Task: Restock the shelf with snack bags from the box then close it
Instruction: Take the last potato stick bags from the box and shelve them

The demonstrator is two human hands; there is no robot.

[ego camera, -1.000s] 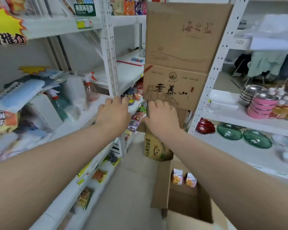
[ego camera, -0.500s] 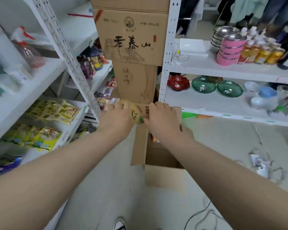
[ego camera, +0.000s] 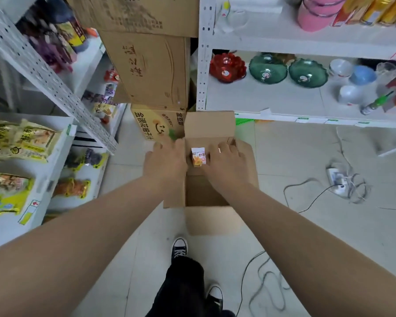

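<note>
Both hands reach into the open box (ego camera: 206,195) on the floor: left hand (ego camera: 164,162) and right hand (ego camera: 226,164) flank a snack bag (ego camera: 198,156); whether either grip is pinching it cannot be told.

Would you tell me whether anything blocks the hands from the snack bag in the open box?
Nothing visible does: the box flaps are open, and the snack bag sits between the left hand and right hand.

Both bare arms reach forward and down, nearly straight. The left hand (ego camera: 164,160) and right hand (ego camera: 226,161) lie side by side, palms down, fingers loosely spread.
</note>
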